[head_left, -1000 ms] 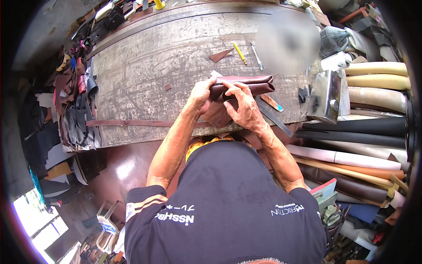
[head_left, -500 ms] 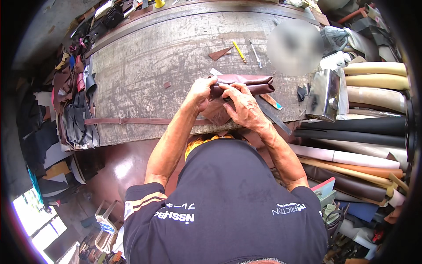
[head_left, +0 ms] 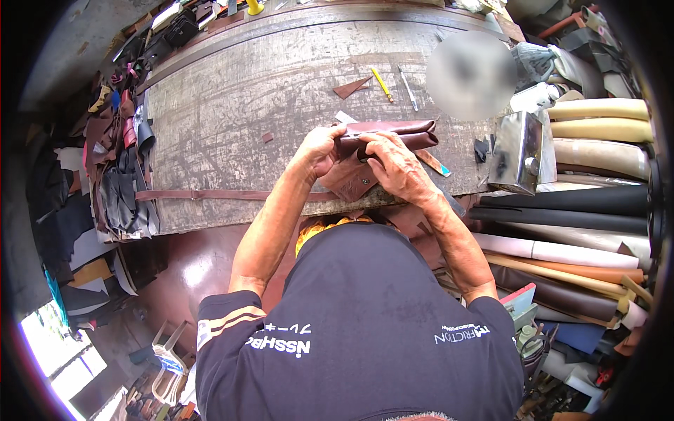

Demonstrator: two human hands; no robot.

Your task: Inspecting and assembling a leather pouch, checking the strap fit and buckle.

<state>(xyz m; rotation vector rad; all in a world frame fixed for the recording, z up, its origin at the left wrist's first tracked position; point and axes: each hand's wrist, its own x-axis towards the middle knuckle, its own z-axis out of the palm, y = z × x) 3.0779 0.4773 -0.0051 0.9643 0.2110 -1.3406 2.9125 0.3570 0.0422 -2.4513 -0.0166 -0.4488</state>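
Observation:
A folded dark-brown leather pouch [head_left: 413,135] is held up over the near part of the worn wooden table [head_left: 232,126]. Its open, rolled edges face right, and a flap [head_left: 349,181] with a small round metal fastener hangs toward me. My left hand [head_left: 324,149] grips the pouch's left end, thumb on top and fingers curled. My right hand [head_left: 399,167] has its fingers bent over the front edge of the pouch near its middle. Both fingertips are partly hidden in the leather folds.
A yellow pen [head_left: 382,84], a thin silver pen [head_left: 408,88] and a brown leather scrap [head_left: 351,87] lie beyond the pouch. A long brown strap [head_left: 225,194] runs along the near left. Leather scraps [head_left: 123,168] hang at left; a metal box [head_left: 519,151] and material rolls [head_left: 600,131] stand right.
My right hand has shifted slightly right and toward me along the pouch's front, uncovering the round fastener on the flap. My left hand keeps its grip nearly unmoved.

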